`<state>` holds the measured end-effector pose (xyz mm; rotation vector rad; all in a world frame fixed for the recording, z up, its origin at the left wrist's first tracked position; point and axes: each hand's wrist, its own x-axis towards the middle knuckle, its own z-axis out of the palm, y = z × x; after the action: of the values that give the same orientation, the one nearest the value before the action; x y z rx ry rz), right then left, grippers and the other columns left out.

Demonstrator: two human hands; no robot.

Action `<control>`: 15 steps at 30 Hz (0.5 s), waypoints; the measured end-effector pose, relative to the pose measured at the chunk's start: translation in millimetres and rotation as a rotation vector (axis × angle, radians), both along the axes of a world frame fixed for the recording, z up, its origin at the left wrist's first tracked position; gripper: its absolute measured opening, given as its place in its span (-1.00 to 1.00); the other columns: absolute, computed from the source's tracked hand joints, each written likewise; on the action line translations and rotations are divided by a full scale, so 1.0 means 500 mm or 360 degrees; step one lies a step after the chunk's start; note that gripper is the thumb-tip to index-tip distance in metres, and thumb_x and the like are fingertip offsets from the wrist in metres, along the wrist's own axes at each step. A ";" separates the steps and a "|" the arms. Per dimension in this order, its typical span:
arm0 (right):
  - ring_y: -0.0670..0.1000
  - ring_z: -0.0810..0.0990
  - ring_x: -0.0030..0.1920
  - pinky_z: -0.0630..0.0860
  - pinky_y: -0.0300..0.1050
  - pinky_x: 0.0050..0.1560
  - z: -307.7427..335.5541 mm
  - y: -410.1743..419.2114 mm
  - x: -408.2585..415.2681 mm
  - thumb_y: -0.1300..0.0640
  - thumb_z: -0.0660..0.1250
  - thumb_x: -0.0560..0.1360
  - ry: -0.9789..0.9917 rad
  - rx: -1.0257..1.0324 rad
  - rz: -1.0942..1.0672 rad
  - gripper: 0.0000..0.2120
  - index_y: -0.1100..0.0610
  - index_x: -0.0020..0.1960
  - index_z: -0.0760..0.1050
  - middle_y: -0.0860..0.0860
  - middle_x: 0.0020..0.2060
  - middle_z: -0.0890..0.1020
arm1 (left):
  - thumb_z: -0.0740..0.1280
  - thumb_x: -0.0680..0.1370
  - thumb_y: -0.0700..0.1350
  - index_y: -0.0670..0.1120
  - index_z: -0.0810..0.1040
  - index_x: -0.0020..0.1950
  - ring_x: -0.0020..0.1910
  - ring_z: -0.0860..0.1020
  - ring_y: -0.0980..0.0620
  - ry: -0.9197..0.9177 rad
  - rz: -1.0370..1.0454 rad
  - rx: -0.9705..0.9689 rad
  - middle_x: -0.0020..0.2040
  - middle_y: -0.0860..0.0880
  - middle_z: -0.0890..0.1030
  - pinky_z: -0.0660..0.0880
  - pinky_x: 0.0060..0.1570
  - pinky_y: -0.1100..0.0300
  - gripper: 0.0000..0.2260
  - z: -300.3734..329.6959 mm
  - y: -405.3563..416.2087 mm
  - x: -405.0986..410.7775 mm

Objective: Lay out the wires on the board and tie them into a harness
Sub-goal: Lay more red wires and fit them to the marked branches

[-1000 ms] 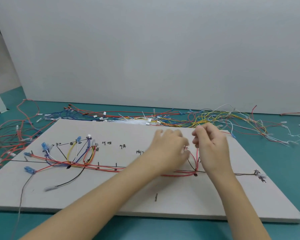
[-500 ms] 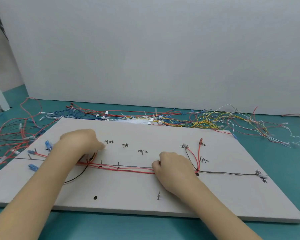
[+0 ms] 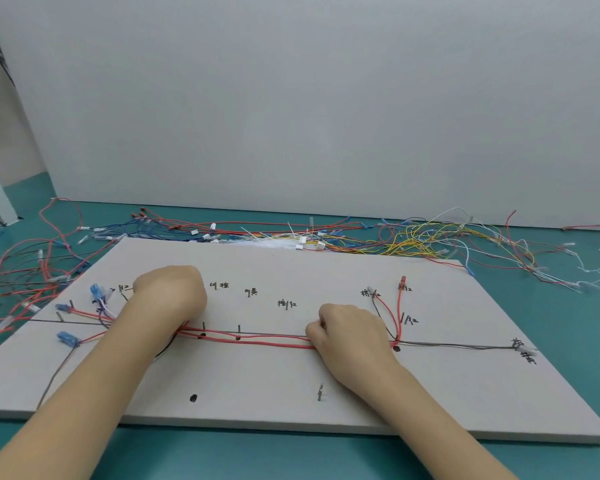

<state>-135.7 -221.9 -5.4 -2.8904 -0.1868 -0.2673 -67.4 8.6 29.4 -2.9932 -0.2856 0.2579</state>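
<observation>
A grey board (image 3: 361,393) with handwritten marks lies on the teal table. A bundle of red wires (image 3: 257,339) runs left to right along its drawn line. My left hand (image 3: 170,292) rests closed over the wire branches at the board's left, hiding what is under it. My right hand (image 3: 347,334) is closed around the red bundle near the middle. Right of it, red and dark branches (image 3: 399,313) rise to marks, and a dark wire (image 3: 465,345) runs on to the right edge. Blue connectors (image 3: 68,338) lie at the left.
Loose red, blue, yellow and white wires (image 3: 413,237) are heaped behind the board, and more red wires (image 3: 11,271) lie to its left. A pale wall stands close behind. Black dots (image 3: 193,397) and short pins mark the board's front part.
Both hands left the right-hand branch point. My left hand went to the board's left end, my right hand to the bundle's middle. Since half a second ago they have hardly shifted.
</observation>
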 end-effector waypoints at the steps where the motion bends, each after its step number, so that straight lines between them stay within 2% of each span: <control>1: 0.17 0.35 -0.25 0.13 -0.01 -0.30 0.001 0.000 0.001 0.05 0.11 0.53 0.0000 0.0002 0.0002 -0.69 0.11 -0.35 0.17 -0.01 -0.41 0.31 | 0.15 0.63 -0.13 -0.11 0.49 0.23 0.13 0.50 -0.12 -0.0007 -0.0004 0.0000 0.23 -0.10 0.54 0.41 0.10 0.09 -0.77 -0.001 0.002 0.002; 7: 0.17 0.34 -0.26 0.08 -0.04 -0.40 0.006 0.000 0.005 0.07 0.14 0.52 0.0044 0.0053 0.0001 -0.70 0.12 -0.35 0.17 0.01 -0.41 0.31 | 0.13 0.65 -0.09 -0.19 0.50 0.16 -0.04 0.44 -0.08 -0.0009 -0.0137 -0.0155 0.18 -0.15 0.56 0.39 -0.06 0.20 -0.77 0.003 0.023 0.016; 15: 0.18 0.38 -0.23 0.10 -0.08 -0.42 0.007 0.000 0.007 0.11 0.15 0.51 0.0096 0.0122 0.0007 -0.72 0.15 -0.33 0.20 0.04 -0.37 0.35 | 0.15 0.67 -0.03 -0.26 0.50 0.13 -0.07 0.41 -0.08 0.0036 -0.0181 -0.0320 0.15 -0.20 0.57 0.29 -0.12 0.19 -0.69 0.007 0.041 0.020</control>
<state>-132.3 -222.1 -1.8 -2.8175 -0.1683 -0.1823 -57.5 29.2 32.8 -3.1878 -0.0910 0.3268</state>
